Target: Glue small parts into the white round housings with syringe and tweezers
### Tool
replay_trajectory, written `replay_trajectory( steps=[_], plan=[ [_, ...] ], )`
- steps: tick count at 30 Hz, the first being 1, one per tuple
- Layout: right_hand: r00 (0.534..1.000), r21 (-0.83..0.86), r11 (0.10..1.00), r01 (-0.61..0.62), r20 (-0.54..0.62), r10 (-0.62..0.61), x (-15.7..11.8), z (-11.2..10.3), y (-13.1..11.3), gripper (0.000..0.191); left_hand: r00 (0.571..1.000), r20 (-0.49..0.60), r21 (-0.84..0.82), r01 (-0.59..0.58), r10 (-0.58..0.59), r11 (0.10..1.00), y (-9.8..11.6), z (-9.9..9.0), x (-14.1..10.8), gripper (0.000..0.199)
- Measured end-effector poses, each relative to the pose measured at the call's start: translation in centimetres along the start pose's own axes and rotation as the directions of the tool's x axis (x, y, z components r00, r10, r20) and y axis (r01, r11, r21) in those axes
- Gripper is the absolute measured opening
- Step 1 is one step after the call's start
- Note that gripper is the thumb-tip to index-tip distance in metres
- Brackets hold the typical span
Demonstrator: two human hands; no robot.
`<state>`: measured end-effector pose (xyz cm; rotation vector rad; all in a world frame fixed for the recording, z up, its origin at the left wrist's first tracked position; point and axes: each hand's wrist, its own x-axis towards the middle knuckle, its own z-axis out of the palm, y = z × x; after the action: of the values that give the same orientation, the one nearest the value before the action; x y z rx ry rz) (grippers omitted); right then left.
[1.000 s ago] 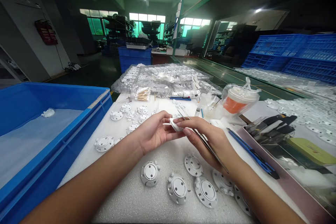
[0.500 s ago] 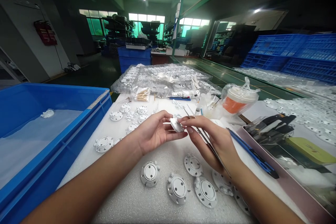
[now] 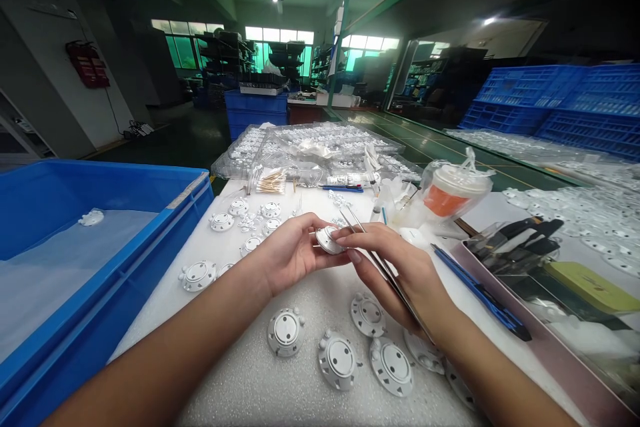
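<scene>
My left hand holds a small round white part between thumb and fingers above the foam sheet. The fingertips of my right hand touch the right side of this part. Metal tweezers lie within my right hand, their tips pointing up and away and clear of the part. Similar white discs, each with dark dots, lie on the foam; one is below my left hand and another below my right. Farther left is a group with one disc at its edge.
A blue bin stands at the left. Clear trays of white parts lie at the back. To the right are a bagged cup, blue-handled pliers and a pink tool box. Cotton swabs lie behind the discs.
The white part has turned flatter and shifted slightly left in my left hand. My right hand and the tweezers have moved a little left with it.
</scene>
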<state>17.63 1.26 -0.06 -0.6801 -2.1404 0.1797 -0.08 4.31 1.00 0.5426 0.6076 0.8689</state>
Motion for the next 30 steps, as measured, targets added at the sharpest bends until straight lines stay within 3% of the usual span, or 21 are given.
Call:
replay_trajectory(
  steps=[9, 16, 25, 30],
  plan=[
    [0.999, -0.03, 1.0, 0.01, 0.043, -0.009, -0.04, 0.13, 0.31, 0.026, 0.997, -0.076, -0.052, -0.016, 0.012, 0.999, 0.14, 0.13, 0.04, 0.019],
    [0.977, -0.022, 0.998, -0.052, 0.204, 0.055, 0.57, 0.05, -0.34, 0.024, 0.992, -0.127, -0.072, -0.022, 0.013, 0.997, 0.06, 0.21, 0.24, 0.033],
    [0.931, -0.075, 0.997, -0.007, 0.363, 0.034, -0.1, 0.17, 0.18, 0.027, 0.987, -0.159, -0.029, 0.0, -0.005, 1.0, -0.1, 0.21, 0.04, 0.037],
    [0.964, -0.079, 0.995, 0.056, 0.264, -0.033, 0.04, 0.05, 0.01, 0.026, 0.991, -0.13, -0.048, 0.0, -0.007, 0.999, -0.16, 0.01, 0.32, 0.033]
  ],
)
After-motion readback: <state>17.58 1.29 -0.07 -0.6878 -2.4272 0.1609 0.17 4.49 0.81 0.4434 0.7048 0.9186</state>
